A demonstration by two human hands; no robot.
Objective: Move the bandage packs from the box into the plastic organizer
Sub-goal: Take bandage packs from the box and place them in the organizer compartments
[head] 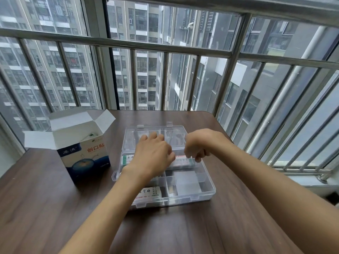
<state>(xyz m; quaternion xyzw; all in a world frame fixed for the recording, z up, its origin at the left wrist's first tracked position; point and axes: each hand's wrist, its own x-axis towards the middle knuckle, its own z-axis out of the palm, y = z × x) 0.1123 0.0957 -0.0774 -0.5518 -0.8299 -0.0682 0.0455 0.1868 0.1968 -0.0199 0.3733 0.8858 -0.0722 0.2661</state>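
You're mid-placement: both hands over the plastic organizer's (205, 187) far row — right hand (199, 146) grip curled, pinching a bandage pack (183, 162), left hand (153, 153) fingers flat, steadying. Next: seat it level w/ the compartment, let go, then reach for the open box (84, 151) left on the surface — more packs inside.

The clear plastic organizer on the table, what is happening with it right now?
A person is filling the clear plastic organizer, whose lid stands open, on the dark wooden table. Both hands are over its far row: the left hand lies across a white bandage pack, and the right hand pinches the pack's other end. Another pack lies in a near compartment. The open blue-and-white cardboard box stands to the left.
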